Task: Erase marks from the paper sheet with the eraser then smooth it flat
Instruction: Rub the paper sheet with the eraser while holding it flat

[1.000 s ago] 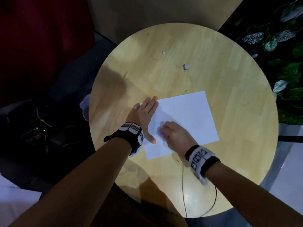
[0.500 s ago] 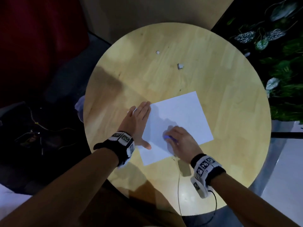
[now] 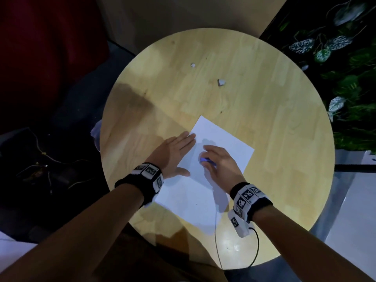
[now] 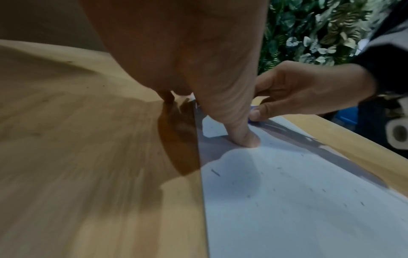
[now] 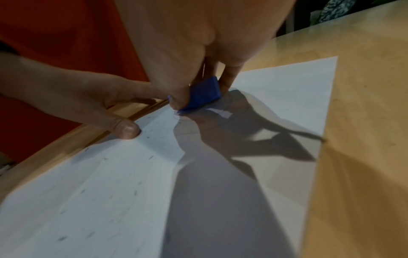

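A white paper sheet lies on the round wooden table, turned diagonally. My right hand pinches a small blue eraser between thumb and fingers and holds it against the sheet; the right wrist view shows the eraser touching the paper. My left hand lies flat with straight fingers across the sheet's left edge, its thumb pressing the paper. Small dark specks dot the sheet near me.
Two small pale scraps lie on the far part of the table. A thin cable runs off the near edge. Leafy plants stand beyond the table's right side, and dark floor with wires lies to the left.
The sheet has rotated to a more diagonal lie. My right hand with the eraser has slid up the sheet, away from me. My left hand stays flat on the left edge.
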Available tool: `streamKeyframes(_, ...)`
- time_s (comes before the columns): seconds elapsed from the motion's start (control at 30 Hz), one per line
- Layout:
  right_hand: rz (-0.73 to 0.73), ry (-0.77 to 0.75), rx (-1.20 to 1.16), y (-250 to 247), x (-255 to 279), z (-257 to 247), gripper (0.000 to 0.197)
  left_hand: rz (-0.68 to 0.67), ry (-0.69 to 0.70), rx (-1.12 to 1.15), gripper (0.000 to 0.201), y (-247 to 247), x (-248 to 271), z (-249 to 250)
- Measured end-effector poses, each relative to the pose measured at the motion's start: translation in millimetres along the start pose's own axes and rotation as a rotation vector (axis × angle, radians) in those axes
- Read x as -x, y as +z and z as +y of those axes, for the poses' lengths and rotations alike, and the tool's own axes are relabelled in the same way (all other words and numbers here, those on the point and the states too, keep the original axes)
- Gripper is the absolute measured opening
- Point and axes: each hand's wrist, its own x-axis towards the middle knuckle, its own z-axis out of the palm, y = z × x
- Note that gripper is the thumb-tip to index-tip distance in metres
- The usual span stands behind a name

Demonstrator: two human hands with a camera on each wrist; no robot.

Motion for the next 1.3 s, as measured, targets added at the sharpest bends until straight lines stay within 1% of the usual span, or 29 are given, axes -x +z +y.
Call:
streamKeyframes(0.07, -0.005, -0.041, 0.016, 1, -5, -3, 0.012, -0.037, -0.022, -0.059, 0.106, 1, -3, -3)
streamKeyframes(0.13, -0.002, -0.044, 0.039, 1, -15, -8, 0.013, -0.067, -0.033, -0.136, 0.11, -1, -6, -2)
streamKeyframes(0.27, 0.074, 0.09, 0.064, 3, -48, -10, 0.017, -0.136, -0.064, -0.173, 0.124, -8, -17, -3)
streamKeyframes(0.33, 0.109, 0.122, 0.056, 9, -49, -13, 0.016, -0.145, -0.07, -0.175, 0.131, -10, -22, -4)
streamKeyframes(0.4, 0.096, 0.069, 0.048, 18, -28, -22, 0.015, -0.139, -0.089, -0.177, 0.133, -9, -24, -5)
streamKeyframes(0.47, 0.006, -0.052, 0.03, 19, 0, -33, 0.013, -0.134, -0.103, -0.184, 0.133, -9, -23, -3)
streamKeyframes(0.53, -0.082, -0.139, 0.052, 10, -4, -32, 0.012, -0.128, -0.109, -0.178, 0.132, -10, -24, -3)
streamKeyframes(0.57, -0.085, -0.14, 0.092, 5, -17, -26, 0.013, -0.13, -0.114, -0.169, 0.132, -10, -25, -2)
streamKeyframes(0.6, -0.056, -0.094, 0.13, 2, -34, -20, 0.013, -0.135, -0.122, -0.165, 0.131, -11, -25, -1)
streamKeyframes(0.67, 0.073, 0.045, 0.148, -3, -59, -9, 0.013, -0.144, -0.131, -0.172, 0.132, -12, -27, 1)
streamKeyframes(0.7, 0.114, 0.094, 0.127, -1, -60, -7, 0.013, -0.148, -0.13, -0.173, 0.132, -12, -27, 2)
streamKeyframes(0.73, 0.122, 0.112, 0.107, 4, -52, -12, 0.014, -0.153, -0.131, -0.173, 0.132, -12, -27, 2)
streamKeyframes(0.77, 0.102, 0.087, 0.095, 8, -39, -19, 0.013, -0.152, -0.134, -0.175, 0.132, -13, -26, 3)
streamKeyframes(0.83, -0.024, -0.039, 0.064, 11, -9, -34, 0.012, -0.148, -0.142, -0.179, 0.132, -14, -27, 4)
streamKeyframes(0.87, -0.095, -0.099, 0.076, 7, -5, -37, 0.012, -0.151, -0.146, -0.178, 0.132, -14, -27, 5)
streamKeyframes(0.9, -0.141, -0.149, 0.109, 0, -12, -36, 0.013, -0.154, -0.148, -0.179, 0.132, -14, -28, 5)
streamKeyframes(0.93, -0.146, -0.159, 0.153, -4, -27, -29, 0.015, -0.159, -0.15, -0.184, 0.132, -15, -28, 5)
streamKeyframes(0.97, -0.098, -0.118, 0.191, -8, -44, -21, 0.015, -0.165, -0.151, -0.192, 0.132, -16, -28, 6)
streamKeyframes(1.03, 0.059, 0.045, 0.201, -12, -69, -10, 0.013, -0.177, -0.15, -0.203, 0.132, -15, -27, 7)
streamKeyframes(1.07, 0.097, 0.096, 0.179, -9, -67, -9, 0.014, -0.181, -0.151, -0.2, 0.132, -15, -28, 7)
streamKeyframes(1.1, 0.1, 0.101, 0.156, -4, -57, -14, 0.015, -0.182, -0.153, -0.195, 0.132, -15, -28, 7)
streamKeyframes(1.13, 0.078, 0.067, 0.138, 0, -42, -22, 0.014, -0.179, -0.158, -0.191, 0.132, -15, -27, 8)
streamKeyframes(1.2, -0.038, -0.058, 0.106, 5, -8, -37, 0.011, -0.165, -0.169, -0.193, 0.133, -14, -28, 7)
streamKeyframes(1.23, -0.095, -0.099, 0.107, 1, -3, -39, 0.011, -0.164, -0.169, -0.197, 0.133, -13, -28, 7)
streamKeyframes(1.27, -0.122, -0.123, 0.118, -3, -9, -36, 0.011, -0.169, -0.168, -0.2, 0.132, -14, -28, 7)
streamKeyframes(1.3, -0.116, -0.105, 0.143, -8, -23, -31, 0.011, -0.174, -0.168, -0.201, 0.132, -15, -27, 7)
